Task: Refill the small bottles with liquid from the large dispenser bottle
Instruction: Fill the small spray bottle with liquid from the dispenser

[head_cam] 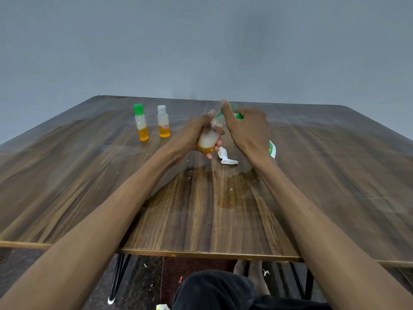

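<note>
My left hand (196,133) curls its fingers round the uncapped small bottle (209,138), foam over orange liquid. My right hand (248,128) grips the green-topped dispenser bottle (238,115), its spout just above my left fingertips.

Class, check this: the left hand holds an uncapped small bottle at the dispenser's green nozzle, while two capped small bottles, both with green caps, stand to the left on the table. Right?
Not quite. Only one standing small bottle has a green cap; the other bottle has a white cap, as the head view shows. The rest stands: the left hand holds the uncapped bottle at the green nozzle.
</note>
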